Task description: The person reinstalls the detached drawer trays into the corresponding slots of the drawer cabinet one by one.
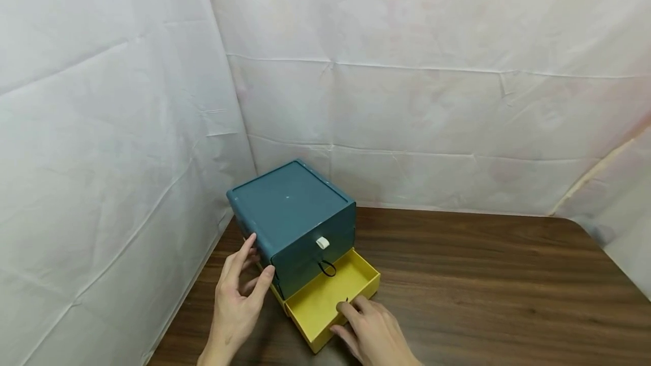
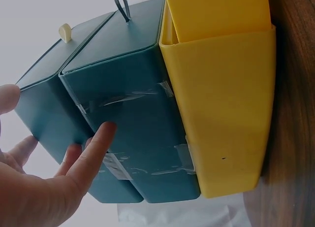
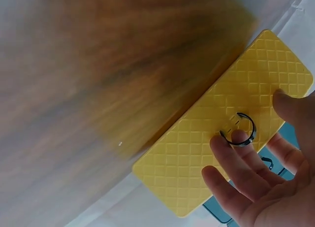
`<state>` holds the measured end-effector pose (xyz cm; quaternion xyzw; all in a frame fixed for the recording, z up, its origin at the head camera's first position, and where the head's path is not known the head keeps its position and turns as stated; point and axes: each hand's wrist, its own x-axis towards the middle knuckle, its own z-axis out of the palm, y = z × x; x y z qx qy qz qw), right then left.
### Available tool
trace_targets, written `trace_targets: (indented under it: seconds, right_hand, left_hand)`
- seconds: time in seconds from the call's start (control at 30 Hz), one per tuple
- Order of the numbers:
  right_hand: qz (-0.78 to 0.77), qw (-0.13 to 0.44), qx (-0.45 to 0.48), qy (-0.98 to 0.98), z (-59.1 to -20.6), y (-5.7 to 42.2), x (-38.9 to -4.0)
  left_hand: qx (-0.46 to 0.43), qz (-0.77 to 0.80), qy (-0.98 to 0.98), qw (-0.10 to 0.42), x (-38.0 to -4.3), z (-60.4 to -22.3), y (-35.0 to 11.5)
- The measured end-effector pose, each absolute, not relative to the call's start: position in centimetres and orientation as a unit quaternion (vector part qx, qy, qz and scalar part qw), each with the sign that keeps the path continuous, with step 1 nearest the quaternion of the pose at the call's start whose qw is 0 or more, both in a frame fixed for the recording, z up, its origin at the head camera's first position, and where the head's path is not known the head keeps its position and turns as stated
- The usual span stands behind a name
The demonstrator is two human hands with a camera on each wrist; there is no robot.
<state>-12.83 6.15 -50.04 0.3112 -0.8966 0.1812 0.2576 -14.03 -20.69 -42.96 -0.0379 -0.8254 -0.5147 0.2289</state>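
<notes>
A small drawer stack stands on the table: two teal drawer units (image 1: 290, 202) taped together sit over a yellow unit (image 2: 224, 118). Its yellow drawer (image 1: 325, 304) is pulled out, with its inside bare. My left hand (image 1: 236, 298) rests fingertips on the teal side, thumb near the front corner. At the yellow drawer's front, my right hand (image 1: 373, 329) grips the wall, index finger over the rim and thumb on the outer face. The other right fingertips lie beside a black pull loop (image 3: 252, 131) on the quilted yellow front.
The top teal drawer has a white pull tab (image 1: 322, 243), and the one below carries another black loop (image 1: 328, 269). White cloth (image 1: 407, 100) hangs behind and to the left. Dark wooden table (image 1: 483, 287) stretches to the right.
</notes>
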Motion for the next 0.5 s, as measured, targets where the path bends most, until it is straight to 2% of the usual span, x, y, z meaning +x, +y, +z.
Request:
trace_targets:
  seconds: [0.13, 0.37, 0.5]
  right_hand:
    - [0.167, 0.245, 0.315, -0.902, -49.9, 6.0, -13.0]
    - [0.110, 0.280, 0.317, -0.900, -49.9, 7.0, -12.1]
    - [0.089, 0.279, 0.309, -0.905, -50.3, 7.5, -11.5]
  left_hand:
    - [-0.035, -0.516, -0.825, 0.229, -13.9, -42.9, -20.7]
    - [-0.035, -0.513, -0.826, 0.230, -13.8, -42.9, -20.8]
    - [-0.035, -0.512, -0.827, 0.230, -13.8, -42.8, -20.9]
